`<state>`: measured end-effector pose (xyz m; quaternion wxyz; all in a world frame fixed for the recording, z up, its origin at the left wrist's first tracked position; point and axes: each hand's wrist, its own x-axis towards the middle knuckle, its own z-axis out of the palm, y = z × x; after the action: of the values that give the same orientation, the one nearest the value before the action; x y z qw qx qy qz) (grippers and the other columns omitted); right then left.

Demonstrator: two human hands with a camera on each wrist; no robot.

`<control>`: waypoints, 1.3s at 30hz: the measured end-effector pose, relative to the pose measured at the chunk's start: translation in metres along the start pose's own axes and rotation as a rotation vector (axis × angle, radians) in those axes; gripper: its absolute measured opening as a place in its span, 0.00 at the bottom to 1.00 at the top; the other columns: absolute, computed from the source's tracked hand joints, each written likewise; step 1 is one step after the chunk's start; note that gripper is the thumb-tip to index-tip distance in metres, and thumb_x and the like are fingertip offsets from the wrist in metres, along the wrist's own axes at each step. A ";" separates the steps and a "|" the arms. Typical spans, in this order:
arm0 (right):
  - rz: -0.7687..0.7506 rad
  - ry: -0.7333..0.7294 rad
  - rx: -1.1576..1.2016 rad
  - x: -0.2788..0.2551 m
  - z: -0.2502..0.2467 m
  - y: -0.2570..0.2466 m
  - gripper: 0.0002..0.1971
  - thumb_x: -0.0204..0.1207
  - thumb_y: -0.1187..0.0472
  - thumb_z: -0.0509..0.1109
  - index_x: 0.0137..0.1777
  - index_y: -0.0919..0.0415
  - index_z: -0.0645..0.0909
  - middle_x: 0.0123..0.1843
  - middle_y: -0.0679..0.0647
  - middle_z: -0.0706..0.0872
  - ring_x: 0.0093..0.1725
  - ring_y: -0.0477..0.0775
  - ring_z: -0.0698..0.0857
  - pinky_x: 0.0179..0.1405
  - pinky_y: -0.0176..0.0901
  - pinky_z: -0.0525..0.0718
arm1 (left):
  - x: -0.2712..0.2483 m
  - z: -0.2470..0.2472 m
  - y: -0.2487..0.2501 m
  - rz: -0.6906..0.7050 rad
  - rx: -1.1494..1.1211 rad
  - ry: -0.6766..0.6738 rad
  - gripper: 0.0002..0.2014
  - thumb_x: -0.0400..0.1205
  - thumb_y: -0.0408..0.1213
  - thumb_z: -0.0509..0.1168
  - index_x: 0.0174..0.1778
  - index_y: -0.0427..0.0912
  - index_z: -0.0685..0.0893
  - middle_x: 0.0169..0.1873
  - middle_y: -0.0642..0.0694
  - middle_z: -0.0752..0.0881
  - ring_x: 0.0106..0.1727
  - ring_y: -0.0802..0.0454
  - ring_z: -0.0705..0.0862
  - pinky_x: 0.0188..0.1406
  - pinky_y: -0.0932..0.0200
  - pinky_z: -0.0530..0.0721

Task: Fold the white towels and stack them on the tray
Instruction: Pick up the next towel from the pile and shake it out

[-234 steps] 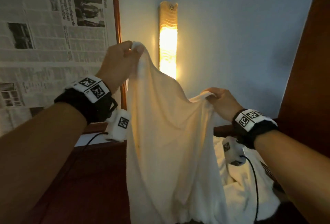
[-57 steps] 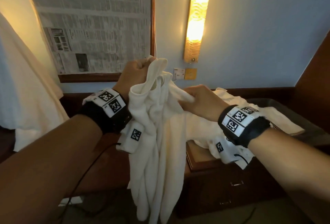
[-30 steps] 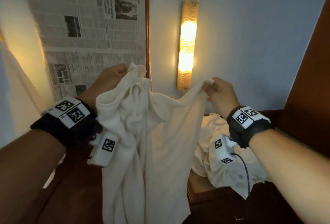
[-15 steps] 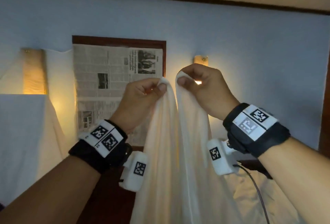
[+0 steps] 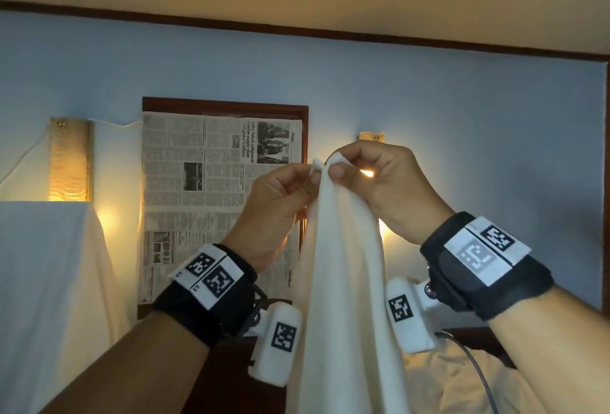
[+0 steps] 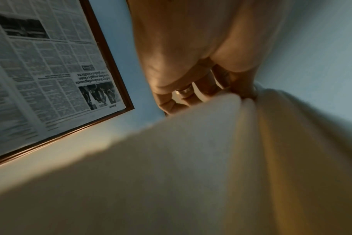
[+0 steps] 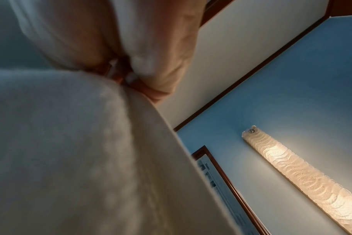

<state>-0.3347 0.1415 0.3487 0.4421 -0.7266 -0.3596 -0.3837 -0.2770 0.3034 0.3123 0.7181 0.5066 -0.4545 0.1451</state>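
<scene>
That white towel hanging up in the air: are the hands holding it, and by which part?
Yes. The left hand and right hand each pinch a top corner of the white towel, brought together.

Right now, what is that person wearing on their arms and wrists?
Bare forearms, no sleeves. Each wrist has a black strap topped with white tags printed with black square codes. A small white coded box hangs under each wrist, with a thin dark cable from the right one.
</scene>
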 end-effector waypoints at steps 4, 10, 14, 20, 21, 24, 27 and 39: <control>0.012 -0.011 -0.005 0.000 0.000 -0.001 0.04 0.77 0.63 0.75 0.44 0.53 0.87 0.42 0.40 0.90 0.46 0.41 0.87 0.51 0.40 0.86 | 0.001 0.004 0.001 -0.037 -0.037 0.003 0.07 0.77 0.40 0.70 0.47 0.42 0.88 0.39 0.50 0.91 0.37 0.58 0.87 0.34 0.64 0.84; 0.093 -0.136 -0.019 0.001 0.001 0.005 0.11 0.80 0.56 0.73 0.61 0.50 0.87 0.60 0.45 0.89 0.61 0.44 0.85 0.66 0.47 0.82 | 0.003 0.004 -0.001 -0.122 -0.070 0.054 0.11 0.82 0.37 0.71 0.56 0.34 0.87 0.44 0.41 0.88 0.42 0.45 0.84 0.45 0.48 0.77; 0.107 -0.127 0.049 0.000 0.008 0.007 0.09 0.80 0.58 0.72 0.58 0.48 0.87 0.56 0.45 0.89 0.57 0.44 0.87 0.62 0.49 0.85 | 0.002 0.003 0.000 -0.164 -0.083 0.060 0.18 0.79 0.41 0.72 0.61 0.34 0.86 0.50 0.39 0.87 0.51 0.40 0.81 0.55 0.41 0.76; 0.155 -0.099 0.114 0.002 0.011 0.012 0.06 0.78 0.67 0.73 0.48 0.58 0.79 0.47 0.50 0.82 0.47 0.58 0.84 0.50 0.67 0.87 | -0.002 -0.007 -0.003 -0.166 0.099 0.054 0.05 0.75 0.46 0.71 0.40 0.50 0.89 0.41 0.50 0.90 0.42 0.53 0.88 0.43 0.55 0.84; 0.154 -0.089 0.100 0.003 0.011 0.014 0.06 0.78 0.67 0.73 0.49 0.60 0.79 0.45 0.49 0.83 0.46 0.57 0.83 0.52 0.66 0.86 | -0.004 -0.009 -0.004 -0.169 0.138 0.067 0.08 0.78 0.48 0.70 0.41 0.49 0.89 0.41 0.50 0.90 0.42 0.53 0.87 0.44 0.54 0.84; 0.175 -0.088 0.051 0.005 0.008 0.022 0.06 0.77 0.66 0.75 0.47 0.60 0.79 0.41 0.47 0.86 0.46 0.56 0.85 0.57 0.63 0.85 | -0.010 -0.010 -0.004 -0.170 0.242 0.034 0.20 0.82 0.54 0.65 0.51 0.39 0.88 0.43 0.48 0.90 0.40 0.53 0.87 0.42 0.55 0.85; 0.175 -0.103 0.000 0.008 0.004 0.029 0.07 0.77 0.67 0.75 0.47 0.58 0.80 0.42 0.49 0.88 0.48 0.58 0.86 0.58 0.64 0.85 | -0.013 -0.009 -0.006 -0.150 0.347 -0.048 0.18 0.81 0.50 0.69 0.51 0.37 0.87 0.44 0.45 0.91 0.42 0.51 0.91 0.40 0.54 0.88; 0.425 -0.069 0.092 -0.049 0.015 0.073 0.11 0.81 0.58 0.71 0.53 0.67 0.85 0.49 0.62 0.89 0.49 0.57 0.89 0.55 0.52 0.87 | -0.022 -0.018 -0.032 -0.200 0.606 -0.186 0.12 0.87 0.45 0.65 0.51 0.40 0.89 0.44 0.44 0.90 0.45 0.47 0.90 0.48 0.50 0.89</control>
<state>-0.2897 0.1208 0.2740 0.5332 -0.7779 -0.2304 -0.2399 -0.2585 0.3097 0.2744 0.5009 0.7503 -0.4023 0.1556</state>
